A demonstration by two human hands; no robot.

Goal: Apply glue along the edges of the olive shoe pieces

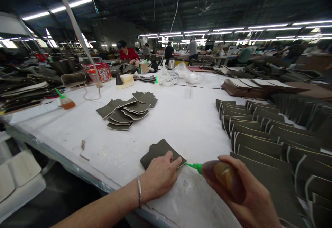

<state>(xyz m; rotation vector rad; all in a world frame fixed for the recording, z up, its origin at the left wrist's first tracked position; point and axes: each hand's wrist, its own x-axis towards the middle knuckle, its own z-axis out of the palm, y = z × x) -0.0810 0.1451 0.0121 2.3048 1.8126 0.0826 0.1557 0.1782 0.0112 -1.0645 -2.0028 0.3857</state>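
Note:
A dark olive leather-like piece [158, 150] with a pale edge lies flat on the white table near the front. My left hand [163, 172], with a bracelet at the wrist, presses it down near its right corner, fingers partly curled. In my right hand [249, 190] is a brown glue bottle [224, 178], tipped sideways, fingers wrapped round it. Its green nozzle [194, 166] points left, and the tip meets the right corner of the piece. Beyond my hands lies a loose pile of similar pieces [127, 112].
Rows of overlapping dark pieces [256, 131] cover the table's right side, with brown stacked sheets [249, 88] behind. At left stands another green-tipped bottle [67, 102]. Farther back are a yellowish block [126, 81] and clear plastic bags [181, 74]. Several people work beyond, one in red [128, 53].

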